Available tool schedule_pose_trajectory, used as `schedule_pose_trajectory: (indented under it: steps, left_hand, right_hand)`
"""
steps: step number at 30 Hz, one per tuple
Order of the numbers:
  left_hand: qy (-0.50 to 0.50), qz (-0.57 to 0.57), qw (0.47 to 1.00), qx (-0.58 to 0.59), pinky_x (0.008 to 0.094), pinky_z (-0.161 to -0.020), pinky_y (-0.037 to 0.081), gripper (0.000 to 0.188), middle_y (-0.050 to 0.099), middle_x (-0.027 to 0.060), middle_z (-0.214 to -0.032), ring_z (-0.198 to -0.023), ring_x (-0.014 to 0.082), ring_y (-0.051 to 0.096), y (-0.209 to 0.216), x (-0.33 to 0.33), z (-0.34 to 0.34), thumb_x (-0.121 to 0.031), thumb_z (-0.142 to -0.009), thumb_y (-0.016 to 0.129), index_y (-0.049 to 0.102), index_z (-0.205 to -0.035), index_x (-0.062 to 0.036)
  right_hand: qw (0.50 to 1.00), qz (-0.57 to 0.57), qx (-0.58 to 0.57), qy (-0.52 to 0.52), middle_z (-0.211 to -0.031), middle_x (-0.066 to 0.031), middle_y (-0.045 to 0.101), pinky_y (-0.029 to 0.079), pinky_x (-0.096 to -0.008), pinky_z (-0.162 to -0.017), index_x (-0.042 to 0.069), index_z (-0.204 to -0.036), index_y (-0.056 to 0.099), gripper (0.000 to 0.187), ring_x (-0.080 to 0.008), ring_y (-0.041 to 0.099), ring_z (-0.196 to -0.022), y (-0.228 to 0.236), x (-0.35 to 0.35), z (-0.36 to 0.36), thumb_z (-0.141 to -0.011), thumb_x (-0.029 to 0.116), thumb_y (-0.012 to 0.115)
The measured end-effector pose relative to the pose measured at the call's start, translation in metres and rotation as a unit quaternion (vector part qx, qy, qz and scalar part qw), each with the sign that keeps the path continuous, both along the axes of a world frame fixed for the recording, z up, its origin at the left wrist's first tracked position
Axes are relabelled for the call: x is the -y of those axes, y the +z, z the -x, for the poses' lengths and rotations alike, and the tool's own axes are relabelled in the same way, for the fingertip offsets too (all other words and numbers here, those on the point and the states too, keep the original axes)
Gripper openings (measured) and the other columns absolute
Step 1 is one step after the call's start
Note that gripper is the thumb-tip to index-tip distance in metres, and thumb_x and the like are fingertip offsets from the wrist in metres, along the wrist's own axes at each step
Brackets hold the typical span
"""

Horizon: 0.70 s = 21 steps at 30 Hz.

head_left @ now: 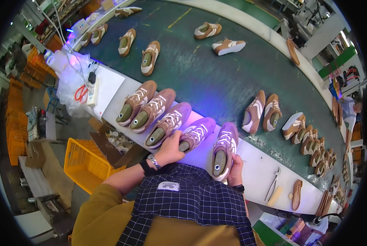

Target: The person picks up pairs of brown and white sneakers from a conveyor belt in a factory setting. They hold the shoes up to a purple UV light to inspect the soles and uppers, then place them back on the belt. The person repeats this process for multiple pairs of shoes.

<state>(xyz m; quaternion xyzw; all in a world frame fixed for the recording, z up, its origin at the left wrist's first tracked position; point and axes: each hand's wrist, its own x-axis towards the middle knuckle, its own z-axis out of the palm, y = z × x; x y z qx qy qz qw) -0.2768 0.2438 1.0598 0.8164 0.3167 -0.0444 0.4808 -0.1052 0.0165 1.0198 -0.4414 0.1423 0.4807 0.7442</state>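
Observation:
My right hand (pixel 235 170) grips the heel side of a brown sneaker (pixel 226 141) with white laces, which has an olive-green shoe last inside. My left hand (pixel 171 148) is closed at the heel of another brown sneaker (pixel 199 132) lying tilted on the white bench, and its fingers are partly hidden. Touching distance to its left stands a third lasted sneaker (pixel 170 124), toe pointing away. Two more matching sneakers, one of them a brown sneaker (pixel 154 110), rest side by side farther left. Purplish light falls on the nearer shoes.
A green conveyor belt (pixel 183 61) beyond the white bench (pixel 253 164) carries several more sneakers. Pincers (pixel 274 182) and a loose tan sole (pixel 297 194) lie at the bench's right. At left are a power strip (pixel 92 92) and a yellow crate (pixel 85 164) below.

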Motion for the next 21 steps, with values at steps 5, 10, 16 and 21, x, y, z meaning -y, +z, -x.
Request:
schedule_pose_trajectory:
  steps: [5, 10, 16, 21]
  left_hand:
    - [0.092, 0.215, 0.963, 0.134, 0.0307, -0.09, 0.038, 0.075, 0.045, 0.0105, -0.111, -0.105, 0.0204, 0.045, -0.005, -0.007, 0.003, -0.007, -0.059, 0.076, 0.035, -0.122, -0.0037]
    - [0.047, 0.203, 0.918, 0.338, 0.0293, -0.092, 0.035, 0.08, 0.043, 0.0075, -0.107, -0.102, 0.0175, 0.045, 0.042, -0.01, -0.019, -0.012, -0.057, 0.08, 0.032, -0.121, -0.0052]
    - [0.006, 0.497, 0.768, 0.404, 0.0332, -0.099, 0.037, 0.094, 0.044, 0.0098, -0.129, -0.117, 0.0184, 0.046, 0.08, -0.006, -0.055, -0.047, -0.07, 0.074, 0.026, -0.137, -0.0008]
    - [0.004, 0.655, 0.69, 0.307, 0.0359, -0.105, 0.033, 0.074, 0.046, 0.0097, -0.129, -0.12, 0.0207, 0.044, 0.041, 0.004, -0.049, -0.041, -0.081, 0.065, 0.032, -0.134, -0.0012]
  right_hand:
    - [0.999, -0.027, 0.04, -0.013, -0.104, -0.0131, 0.063, 0.048, -0.0353, -0.086, -0.002, -0.109, 0.057, 0.04, -0.0249, 0.06, -0.094, 0.017, -0.009, 0.0, -0.081, 0.026, 0.055]
    - [0.991, -0.126, 0.05, -0.011, -0.106, -0.0137, 0.062, 0.048, -0.0379, -0.087, -0.001, -0.112, 0.055, 0.046, -0.0255, 0.06, -0.096, 0.029, -0.024, -0.01, -0.081, 0.033, 0.057]
    - [0.971, -0.2, 0.119, -0.062, -0.108, -0.0154, 0.06, 0.049, -0.0406, -0.088, -0.001, -0.116, 0.052, 0.06, -0.0266, 0.06, -0.098, 0.057, -0.045, -0.002, -0.076, 0.043, 0.063]
    - [0.972, -0.221, 0.079, 0.019, -0.11, -0.0152, 0.059, 0.046, -0.0382, -0.09, -0.002, -0.118, 0.051, 0.055, -0.0265, 0.058, -0.1, 0.088, -0.047, -0.009, -0.078, 0.035, 0.057]
